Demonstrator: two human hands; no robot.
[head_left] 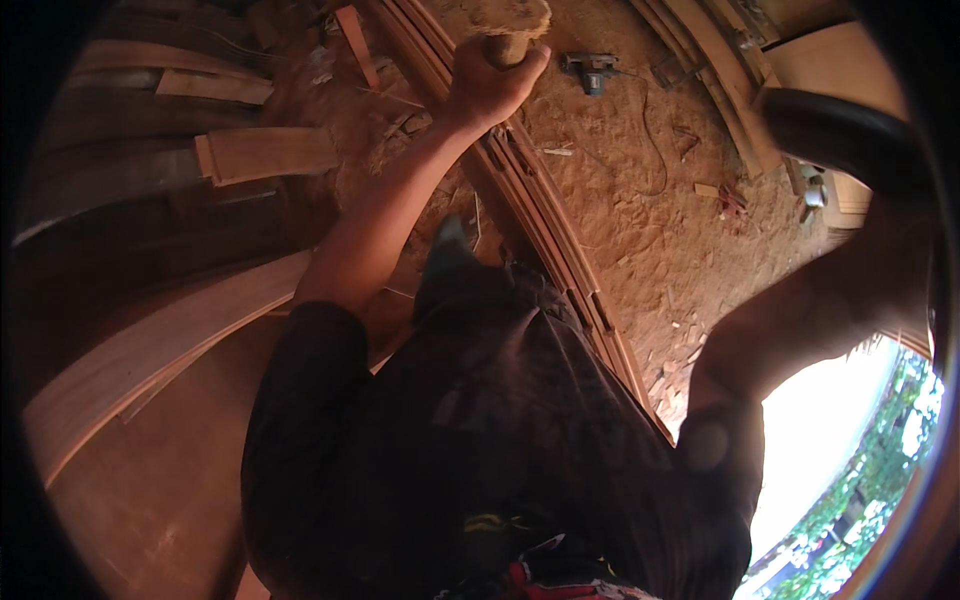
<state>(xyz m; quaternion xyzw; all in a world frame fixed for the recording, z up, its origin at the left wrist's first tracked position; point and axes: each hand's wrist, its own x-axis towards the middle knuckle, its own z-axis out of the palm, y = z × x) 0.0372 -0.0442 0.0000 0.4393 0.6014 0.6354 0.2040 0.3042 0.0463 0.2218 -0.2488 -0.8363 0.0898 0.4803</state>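
Note:
My left hand (489, 85) is closed round the short handle of a wooden mallet (511, 16), with its pale, frayed head at the top edge. Below that hand runs a stack of long, grooved wooden strips (545, 215), slanting from upper left to lower right past my body. On the right my right forearm (800, 320) is bent and raised close to the camera. Its hand runs into deep shadow at the right rim, so its fingers cannot be made out. A dark rounded shape (840, 128) beside it is too shaded to name.
A power tool (592, 74) with a cord lies on the dusty dirt floor (640, 240). Boards (270, 155) are piled on the left, with a long curved-looking plank (170, 340) nearer me. More boards (715, 75) lean at the upper right. Bright daylight and greenery show at the lower right.

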